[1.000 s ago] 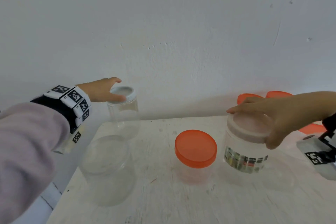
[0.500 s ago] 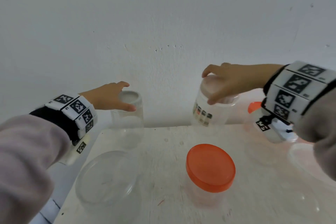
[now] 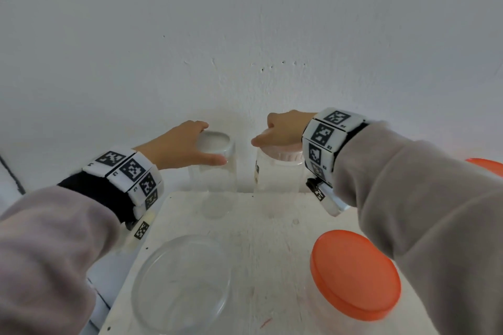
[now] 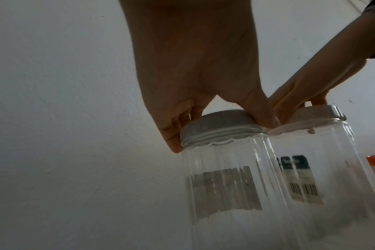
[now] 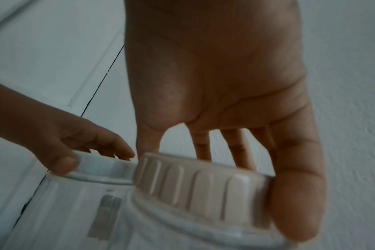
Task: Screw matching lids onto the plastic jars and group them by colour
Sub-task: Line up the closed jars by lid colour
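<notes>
White-lidded jars (image 3: 215, 160) (image 3: 280, 168) upright, side by side at table's (image 3: 272, 239) far edge, lids nearly touching. Left hand (image 3: 177, 148) grips one lid from above; right hand (image 3: 283, 128) grips other, fingers curled round rims.

Between my hands only a narrow gap separates the two white-lidded jars (image 3: 216, 168) (image 3: 277, 171). Nearer me, bare table (image 3: 261, 247) lies open between the clear-lidded jar (image 3: 181, 283) under my left forearm and the orange-lidded jar (image 3: 353, 275) under my right.
</notes>
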Available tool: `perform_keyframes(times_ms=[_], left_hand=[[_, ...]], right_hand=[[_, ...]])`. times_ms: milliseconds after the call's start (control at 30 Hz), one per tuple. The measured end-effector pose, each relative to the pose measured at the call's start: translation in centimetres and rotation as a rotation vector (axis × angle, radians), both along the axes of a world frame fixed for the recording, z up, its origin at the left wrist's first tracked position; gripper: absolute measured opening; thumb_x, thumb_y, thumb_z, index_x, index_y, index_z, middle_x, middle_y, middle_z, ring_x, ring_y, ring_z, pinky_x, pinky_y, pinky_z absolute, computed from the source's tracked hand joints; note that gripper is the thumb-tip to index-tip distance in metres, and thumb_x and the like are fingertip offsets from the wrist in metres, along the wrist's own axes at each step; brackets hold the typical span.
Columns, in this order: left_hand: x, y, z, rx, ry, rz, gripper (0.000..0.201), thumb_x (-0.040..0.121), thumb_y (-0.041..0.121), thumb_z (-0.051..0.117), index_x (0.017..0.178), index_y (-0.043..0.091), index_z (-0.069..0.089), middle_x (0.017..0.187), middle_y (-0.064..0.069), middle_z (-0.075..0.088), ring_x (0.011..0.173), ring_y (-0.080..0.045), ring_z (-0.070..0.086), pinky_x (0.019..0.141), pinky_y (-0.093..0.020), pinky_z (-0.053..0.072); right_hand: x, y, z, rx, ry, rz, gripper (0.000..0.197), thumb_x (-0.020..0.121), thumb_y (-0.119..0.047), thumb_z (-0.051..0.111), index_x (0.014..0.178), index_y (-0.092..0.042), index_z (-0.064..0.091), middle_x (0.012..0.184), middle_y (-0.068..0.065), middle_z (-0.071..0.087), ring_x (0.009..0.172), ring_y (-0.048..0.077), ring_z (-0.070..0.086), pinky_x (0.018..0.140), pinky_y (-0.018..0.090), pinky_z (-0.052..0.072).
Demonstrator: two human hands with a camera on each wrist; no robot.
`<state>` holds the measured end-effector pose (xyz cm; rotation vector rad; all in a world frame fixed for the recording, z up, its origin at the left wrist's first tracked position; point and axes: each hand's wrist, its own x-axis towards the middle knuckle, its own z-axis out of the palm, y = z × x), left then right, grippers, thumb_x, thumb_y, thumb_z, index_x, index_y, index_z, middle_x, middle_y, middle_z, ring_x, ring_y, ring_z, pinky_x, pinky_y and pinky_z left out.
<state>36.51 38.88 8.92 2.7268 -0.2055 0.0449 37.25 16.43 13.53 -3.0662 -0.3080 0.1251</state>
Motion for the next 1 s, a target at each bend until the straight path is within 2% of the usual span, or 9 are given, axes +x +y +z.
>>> perform_keyframes(times_ms=[67,133,200,300,433,567,733,833,1000], left_hand=[[0.1,0.2,0.0,0.009,0.009,-0.005,0.107,0.069,0.068,0.067,0.152,0.016,0.023,0.155,0.000,0.029,0.139,-0.018,0.033,0.104,-0.028,0.029],[0.2,0.4,0.0,0.017,0.023,-0.008,0.113,0.063,0.075,0.063,0.152,0.017,0.023,0.156,0.001,0.030,0.139,-0.017,0.032,0.106,-0.029,0.029],[0.2,0.7,0.1,0.014,0.041,-0.009,0.119,0.055,0.079,0.060,0.152,0.019,0.025,0.154,0.002,0.032,0.137,-0.017,0.035,0.105,-0.030,0.030],[0.2,0.9,0.1,-0.025,0.046,-0.003,0.117,0.053,0.077,0.063,0.150,0.020,0.029,0.149,0.004,0.038,0.131,-0.016,0.040,0.100,-0.028,0.033],[0.9,0.6,-0.4,-0.072,-0.013,0.056,0.106,0.065,0.064,0.073,0.150,0.017,0.030,0.149,0.001,0.039,0.133,-0.018,0.039,0.100,-0.027,0.031],[2.2,0.4,-0.9,-0.099,-0.047,0.096,0.102,0.068,0.060,0.076,0.148,0.015,0.032,0.146,-0.002,0.042,0.129,-0.019,0.042,0.092,-0.026,0.032],[3.1,0.6,-1.4,-0.120,-0.065,0.116,0.110,0.064,0.063,0.076,0.150,0.015,0.026,0.151,-0.004,0.037,0.135,-0.021,0.039,0.096,-0.026,0.031],[3.4,0.9,-1.5,-0.121,-0.060,0.118,0.111,0.064,0.064,0.076,0.150,0.015,0.026,0.151,-0.004,0.037,0.135,-0.021,0.039,0.097,-0.027,0.032],[3.4,1.0,-1.4,-0.092,-0.052,0.108,0.111,0.066,0.063,0.075,0.151,0.014,0.024,0.151,-0.007,0.035,0.134,-0.023,0.039,0.101,-0.031,0.035]], right_hand=[[0.1,0.2,-0.1,-0.033,0.008,0.001,0.064,0.093,-0.062,0.043,0.137,-0.016,0.045,0.133,0.006,0.054,0.117,0.025,0.051,0.081,0.033,0.033],[0.1,0.0,-0.2,-0.049,0.034,0.005,0.068,0.089,-0.066,0.046,0.136,-0.016,0.048,0.133,0.005,0.054,0.116,0.025,0.052,0.081,0.033,0.036],[0.2,-0.3,0.1,-0.075,0.110,-0.003,0.078,0.079,-0.073,0.056,0.136,-0.020,0.048,0.132,0.002,0.054,0.102,0.022,0.054,0.081,0.034,0.043],[0.5,-0.8,0.5,-0.148,0.210,0.011,0.083,0.069,-0.063,0.074,0.134,-0.020,0.048,0.125,0.004,0.055,0.078,0.016,0.059,0.083,0.034,0.052],[1.1,-0.4,0.0,-0.029,0.113,0.035,0.065,0.072,-0.057,0.074,0.118,-0.019,0.049,0.102,-0.001,0.056,0.068,0.012,0.058,0.064,0.028,0.048],[1.8,1.2,-1.2,0.111,0.083,0.024,0.054,0.078,-0.053,0.073,0.107,-0.015,0.047,0.085,-0.003,0.049,0.064,0.011,0.050,0.055,0.022,0.042],[2.1,2.2,-1.4,0.104,0.057,0.048,0.058,0.081,-0.054,0.068,0.119,-0.012,0.053,0.101,0.002,0.053,0.061,0.010,0.048,0.054,0.021,0.039],[2.2,2.3,-1.5,0.080,0.025,0.041,0.064,0.083,-0.056,0.065,0.126,-0.012,0.051,0.111,0.005,0.054,0.064,0.013,0.048,0.061,0.025,0.042],[2.1,2.4,-2.2,0.043,0.005,0.017,0.084,0.083,-0.061,0.062,0.145,-0.013,0.030,0.139,0.008,0.038,0.097,0.024,0.053,0.069,0.030,0.038]])
